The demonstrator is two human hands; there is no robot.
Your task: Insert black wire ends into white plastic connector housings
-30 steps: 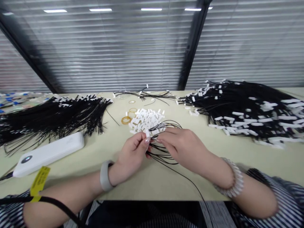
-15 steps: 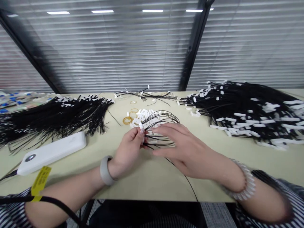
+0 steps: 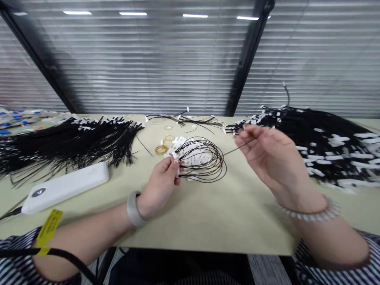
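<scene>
My left hand (image 3: 165,174) is closed, pinching the ends of a looped bundle of thin black wires (image 3: 223,163) near their white connectors. The loops fan out to the right above a pile of small white connectors (image 3: 197,157). Raised to the right of the bundle, my right hand (image 3: 267,158) has its fingers drawn together on a single black wire (image 3: 234,151) that runs taut from the loops. A short dark wire end with a light tip (image 3: 286,94) sticks up beyond this hand. The exact grip of the right fingers is partly hidden and slightly blurred.
Yellow rubber bands (image 3: 161,149) lie left of the connectors. Heaps of black wires lie at left (image 3: 68,142) and right (image 3: 329,126). A white power bank (image 3: 67,188) rests at left, and loose wires (image 3: 184,117) lie along the back. A labelled black cable (image 3: 68,255) crosses my left forearm.
My right hand has moved from beside the loops up and to the right, drawing one wire out straight. My left hand keeps its hold on the bundle.
</scene>
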